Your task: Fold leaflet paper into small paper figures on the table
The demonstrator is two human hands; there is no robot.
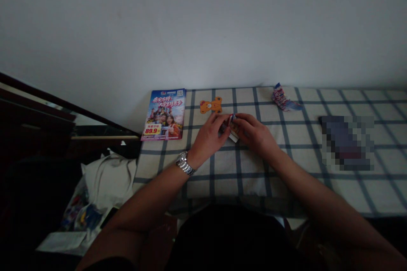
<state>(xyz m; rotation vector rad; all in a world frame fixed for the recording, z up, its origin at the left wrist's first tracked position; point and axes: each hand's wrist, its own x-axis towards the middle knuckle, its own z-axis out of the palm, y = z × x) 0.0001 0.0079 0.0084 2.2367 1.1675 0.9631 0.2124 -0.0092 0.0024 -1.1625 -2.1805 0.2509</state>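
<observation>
Both hands meet over the checked cloth near the middle of the view. Between their fingers is a small folded printed paper (234, 128), with a pale lower edge and a bit of red and blue at its top. My left hand (210, 133), with a metal watch (185, 163) on its wrist, pinches the paper's left side. From the right, my right hand (256, 133) grips it with bent fingers. Much of the paper is hidden by the fingers. Just beyond the left hand lies an orange bear cut-out (211, 105), flat on the cloth.
Colourful flyers (165, 114) lie at the back left of the checked cloth (222, 182). A crumpled, pleated printed paper (284, 100) sits by the wall at back right. A dark blurred-out object (345, 142) lies farther right. White bags (110, 178) stand below left.
</observation>
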